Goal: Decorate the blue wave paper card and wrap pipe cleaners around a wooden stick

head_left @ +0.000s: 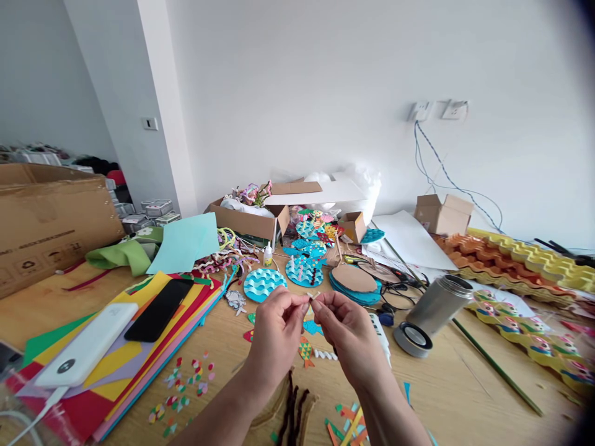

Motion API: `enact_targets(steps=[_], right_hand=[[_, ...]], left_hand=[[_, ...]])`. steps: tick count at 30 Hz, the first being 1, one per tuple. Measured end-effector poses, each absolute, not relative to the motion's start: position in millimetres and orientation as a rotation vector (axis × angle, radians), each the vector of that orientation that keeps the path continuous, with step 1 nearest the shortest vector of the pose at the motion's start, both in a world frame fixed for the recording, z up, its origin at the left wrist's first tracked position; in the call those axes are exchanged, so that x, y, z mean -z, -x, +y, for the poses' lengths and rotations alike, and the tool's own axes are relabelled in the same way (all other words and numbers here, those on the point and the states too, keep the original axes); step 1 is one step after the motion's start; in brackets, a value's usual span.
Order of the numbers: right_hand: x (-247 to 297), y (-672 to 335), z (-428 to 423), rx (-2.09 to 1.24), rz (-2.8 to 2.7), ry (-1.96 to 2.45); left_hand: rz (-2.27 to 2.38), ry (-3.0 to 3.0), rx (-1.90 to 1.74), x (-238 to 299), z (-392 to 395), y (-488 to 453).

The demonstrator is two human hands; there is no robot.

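Note:
My left hand (275, 334) and my right hand (349, 334) are raised together over the wooden table (465, 396). Both pinch a tiny pale craft piece (313, 297) between thumb and fingertips. Below them lie a small paper fish (305, 350), a white wavy strip (325, 354) and dark and brown pipe cleaners (294, 406). Just beyond my hands sits a round blue wave disc (264, 284).
A stack of coloured foam sheets (116, 365) carries a white power bank (88, 352) and a black phone (158, 311) at left. A steel flask (437, 305) lies on its side at right. Cardboard boxes (46, 217), blue discs (304, 271), a glue bottle (268, 254) and yellow-orange corrugated pieces (525, 260) crowd the back.

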State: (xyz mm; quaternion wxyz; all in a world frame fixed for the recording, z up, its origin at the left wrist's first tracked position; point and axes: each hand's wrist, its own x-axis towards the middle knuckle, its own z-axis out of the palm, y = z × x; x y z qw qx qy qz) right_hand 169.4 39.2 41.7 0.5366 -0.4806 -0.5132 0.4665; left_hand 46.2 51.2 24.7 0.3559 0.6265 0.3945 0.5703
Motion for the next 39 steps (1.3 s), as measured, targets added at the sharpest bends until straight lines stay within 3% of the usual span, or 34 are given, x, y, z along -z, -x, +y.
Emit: enact_targets(steps=[7,19,39], right_hand=[[-46.7,-169.6,35.7,-1.039,-1.285,1.156],[-48.9,-175.0,34.4,-1.206,-1.372,1.138],[-50.1,-172.4,34.2,-1.065,-1.431,1.161]], left_hand=[[0.937,-1.219,-1.217,-32.1,53.8,-42.1],[0.887,-1.108,-1.229,-40.0,50.6,-39.5],[0.873,-1.191,-1.268,-39.6,48.4,-41.2]])
